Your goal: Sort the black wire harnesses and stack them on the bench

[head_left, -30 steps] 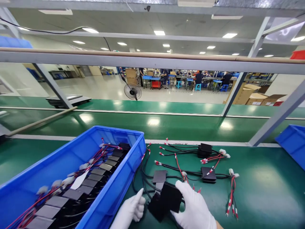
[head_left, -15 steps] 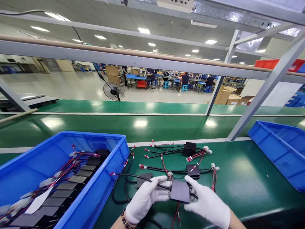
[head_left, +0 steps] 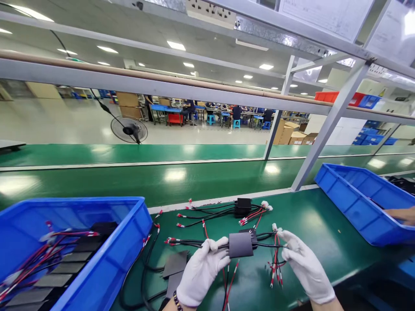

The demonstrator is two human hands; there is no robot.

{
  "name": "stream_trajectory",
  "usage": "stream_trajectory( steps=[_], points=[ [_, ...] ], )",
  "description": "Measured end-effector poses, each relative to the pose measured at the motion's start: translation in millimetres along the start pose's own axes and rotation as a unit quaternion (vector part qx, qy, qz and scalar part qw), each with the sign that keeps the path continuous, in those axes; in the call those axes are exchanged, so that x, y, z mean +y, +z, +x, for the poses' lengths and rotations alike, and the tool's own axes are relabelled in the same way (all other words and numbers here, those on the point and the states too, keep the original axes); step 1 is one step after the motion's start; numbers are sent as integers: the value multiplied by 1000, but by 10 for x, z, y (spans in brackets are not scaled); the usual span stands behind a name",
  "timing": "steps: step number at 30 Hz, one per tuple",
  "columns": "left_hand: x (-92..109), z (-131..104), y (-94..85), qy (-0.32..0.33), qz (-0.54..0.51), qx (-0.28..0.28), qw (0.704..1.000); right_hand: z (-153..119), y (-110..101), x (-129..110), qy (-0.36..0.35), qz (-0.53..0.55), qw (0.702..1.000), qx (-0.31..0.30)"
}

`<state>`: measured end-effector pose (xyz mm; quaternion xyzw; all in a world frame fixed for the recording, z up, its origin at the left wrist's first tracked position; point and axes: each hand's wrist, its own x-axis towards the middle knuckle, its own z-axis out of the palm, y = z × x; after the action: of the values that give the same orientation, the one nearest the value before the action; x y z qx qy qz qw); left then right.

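L hand (head_left: 201, 272) pinching black leads, R hand (head_left: 304, 265) pinching red/black leads, black module (head_left: 240, 245) strung between, above table (head_left: 324, 224), 2 more modules at 12 o'clock, 2 blue bins (head_left: 350, 203)

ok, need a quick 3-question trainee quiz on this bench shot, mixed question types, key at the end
1. True or false: the left hand and the right hand both wear white gloves.
2. Multiple choice: the black module held between the hands is A) inside the left blue bin, B) lifted over the green bench with its cables stretched out to both sides, C) lying in the right blue bin.
3. Fill in: the wires hanging from the right hand's side are black and ____, with white connectors.

Key: 1 true; 2 B; 3 red.
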<state>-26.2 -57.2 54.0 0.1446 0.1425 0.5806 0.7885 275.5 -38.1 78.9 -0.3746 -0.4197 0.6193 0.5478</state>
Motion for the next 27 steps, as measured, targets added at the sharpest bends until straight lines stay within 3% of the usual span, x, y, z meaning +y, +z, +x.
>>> stream_trajectory(
  steps=[3, 7, 14, 19, 27],
  points=[
    [-80, 78, 30, -3, -15, -32, 999, 68, 62, 58, -18, -25, 993, 112],
    [-124, 191, 130, -16, -20, -37, 999, 123, 86, 28, -11, 5, 986, 167],
    [-6, 540, 353, -35, 1, -12, 999, 321, -109, 3, 48, 86, 986, 133],
    [15, 825, 306, -52, 20, 14, 998, 626, -240, 76, 55, 121, 980, 151],
    [7, 805, 206, -45, 23, -44, 998, 464, -138, -169, 6, 118, 987, 113]
  ],
)
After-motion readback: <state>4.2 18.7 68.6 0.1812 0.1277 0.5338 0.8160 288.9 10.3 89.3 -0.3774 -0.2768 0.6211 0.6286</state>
